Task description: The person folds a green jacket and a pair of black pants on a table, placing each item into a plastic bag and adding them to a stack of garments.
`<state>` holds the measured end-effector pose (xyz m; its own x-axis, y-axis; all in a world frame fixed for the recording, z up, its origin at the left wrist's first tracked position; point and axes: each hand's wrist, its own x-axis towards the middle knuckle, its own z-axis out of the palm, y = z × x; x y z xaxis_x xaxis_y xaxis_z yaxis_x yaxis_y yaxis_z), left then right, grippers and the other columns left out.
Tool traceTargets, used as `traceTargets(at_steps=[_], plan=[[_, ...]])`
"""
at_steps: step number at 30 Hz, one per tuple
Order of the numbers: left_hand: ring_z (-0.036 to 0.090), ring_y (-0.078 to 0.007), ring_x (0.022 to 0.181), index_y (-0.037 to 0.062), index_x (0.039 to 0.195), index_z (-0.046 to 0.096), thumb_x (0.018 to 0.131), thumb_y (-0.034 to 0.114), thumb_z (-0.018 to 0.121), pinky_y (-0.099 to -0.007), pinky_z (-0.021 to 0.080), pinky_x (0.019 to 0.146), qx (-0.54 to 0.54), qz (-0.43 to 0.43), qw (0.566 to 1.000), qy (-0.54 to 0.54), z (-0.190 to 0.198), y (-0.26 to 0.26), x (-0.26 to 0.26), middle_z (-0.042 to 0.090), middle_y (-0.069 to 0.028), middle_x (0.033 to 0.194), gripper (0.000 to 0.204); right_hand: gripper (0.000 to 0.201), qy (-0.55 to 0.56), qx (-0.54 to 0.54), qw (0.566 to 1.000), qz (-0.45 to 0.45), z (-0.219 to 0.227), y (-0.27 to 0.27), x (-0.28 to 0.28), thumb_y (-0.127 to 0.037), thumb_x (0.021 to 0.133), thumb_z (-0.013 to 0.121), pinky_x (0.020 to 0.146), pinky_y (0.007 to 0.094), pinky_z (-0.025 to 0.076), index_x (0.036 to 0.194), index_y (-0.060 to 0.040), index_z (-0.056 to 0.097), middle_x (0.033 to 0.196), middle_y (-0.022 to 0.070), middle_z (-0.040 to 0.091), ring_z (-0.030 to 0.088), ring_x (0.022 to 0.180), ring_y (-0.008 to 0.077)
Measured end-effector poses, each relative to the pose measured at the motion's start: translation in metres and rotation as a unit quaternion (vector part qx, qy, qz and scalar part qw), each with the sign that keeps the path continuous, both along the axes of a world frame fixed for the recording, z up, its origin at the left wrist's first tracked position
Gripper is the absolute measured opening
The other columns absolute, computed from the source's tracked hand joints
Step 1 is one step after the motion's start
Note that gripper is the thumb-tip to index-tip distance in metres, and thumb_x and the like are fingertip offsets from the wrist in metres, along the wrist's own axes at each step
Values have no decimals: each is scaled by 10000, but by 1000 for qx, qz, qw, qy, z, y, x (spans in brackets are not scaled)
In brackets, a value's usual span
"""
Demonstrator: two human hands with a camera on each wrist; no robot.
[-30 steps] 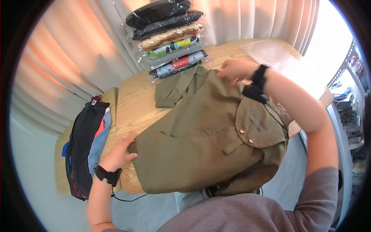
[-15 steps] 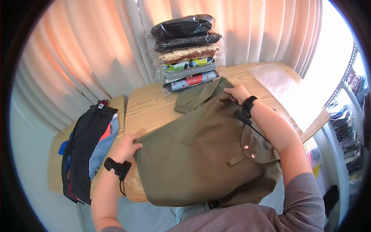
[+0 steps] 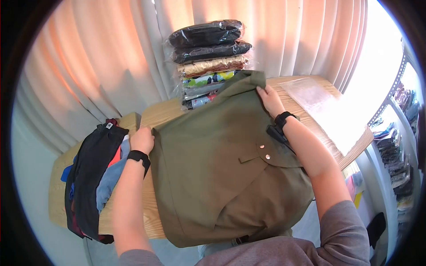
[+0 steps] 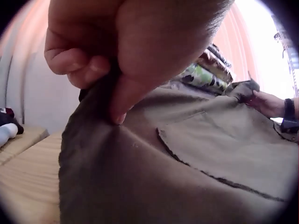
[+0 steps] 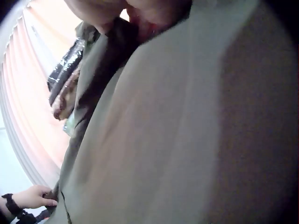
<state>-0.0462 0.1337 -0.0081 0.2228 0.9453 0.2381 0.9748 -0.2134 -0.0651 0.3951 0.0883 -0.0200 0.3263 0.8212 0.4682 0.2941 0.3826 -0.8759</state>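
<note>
An olive-green garment [image 3: 208, 146] with two snap buttons and a strap is stretched between both hands, its near part hanging over the table's front edge. The left hand [image 3: 142, 141] grips its left corner; in the left wrist view the thumb and curled fingers of the left hand [image 4: 121, 51] pinch the cloth [image 4: 187, 140]. At the upper right edge, the right hand [image 3: 271, 103] holds the cloth, with a folded flap rising beyond it. The right wrist view shows the right hand [image 5: 135, 14] pinching the fabric [image 5: 154, 121] at the top of the frame.
Bagged folded clothes [image 3: 208, 60] are stacked at the table's back, partly behind the garment. Dark trousers and other clothes [image 3: 95, 177] lie at the left. A clear plastic bag [image 3: 315, 102] lies on the table [image 3: 359, 144] at right. Shelves [image 3: 397, 159] hold packages beyond.
Both hands have shifted the garment; its upper edge is now raised in front of the stack's lower part. The left hand has moved up, and the small folded portion at the back has been drawn out.
</note>
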Motion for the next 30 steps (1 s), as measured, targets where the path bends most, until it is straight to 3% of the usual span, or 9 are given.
traceTargets(at_steps=[5,8,12,17,19,22,23,26,30], plan=[[589,-381,1004,23,1042,558,811,120,570,-474,477,844,-72,3,997,-23,-32,13,-6,619,-216,1032,251,537,14,-257,954,151,-31,1,23,-102,863,631,943,309,410,1334,-2,393,1208,85,554,510,1114,200],[574,-386,1023,18,1060,520,808,117,564,-473,463,866,-51,-2,998,-35,-48,25,-15,609,-229,1042,275,508,72,-356,931,42,-3,-25,40,-112,872,613,973,295,395,1320,15,410,1257,80,519,487,1158,177],[536,-396,1066,5,1069,498,823,127,577,-478,433,895,-67,-8,996,-51,-53,25,-15,586,-238,1077,286,349,-89,-169,980,63,57,-145,35,-103,910,536,929,276,417,1233,26,506,1158,97,588,544,1066,150],[562,-343,1050,23,1257,429,816,158,638,-398,449,882,-109,-101,974,-171,-78,60,-54,581,-204,1089,507,194,-18,-96,988,-119,42,-273,31,-88,910,525,844,273,458,1014,38,630,887,90,660,610,875,150],[565,-252,962,35,1355,357,821,213,664,-349,457,839,-225,-24,943,-246,-23,22,-37,582,-174,1057,642,183,20,-108,981,-157,18,-310,37,-95,915,524,789,257,461,1000,30,626,823,67,635,596,804,128],[564,-225,890,57,1350,394,861,149,613,-322,451,818,-25,-169,962,-213,-4,5,-75,572,-162,1061,544,175,44,-169,969,-175,-10,-351,36,-111,925,518,758,242,458,984,20,618,794,45,623,588,768,110],[553,-177,888,55,1340,409,875,125,587,-294,448,806,-86,-126,944,-294,21,-33,-67,576,-122,1092,503,195,37,-197,962,-188,-20,-361,34,-151,942,509,756,242,458,980,8,616,802,41,627,588,761,105],[518,-105,877,56,1275,495,927,130,521,-234,423,782,-78,-135,946,-283,51,-125,-74,549,-27,1163,356,232,98,-272,940,-184,-52,-380,22,-199,956,498,746,239,462,969,1,614,791,34,631,590,739,100],[538,-167,1000,16,1111,572,808,36,555,-283,418,823,-79,-163,954,-241,56,-251,-66,584,-68,1112,304,340,193,-270,943,-20,-98,-388,0,-237,954,498,929,306,414,1205,-9,518,1125,69,594,554,1038,146]])
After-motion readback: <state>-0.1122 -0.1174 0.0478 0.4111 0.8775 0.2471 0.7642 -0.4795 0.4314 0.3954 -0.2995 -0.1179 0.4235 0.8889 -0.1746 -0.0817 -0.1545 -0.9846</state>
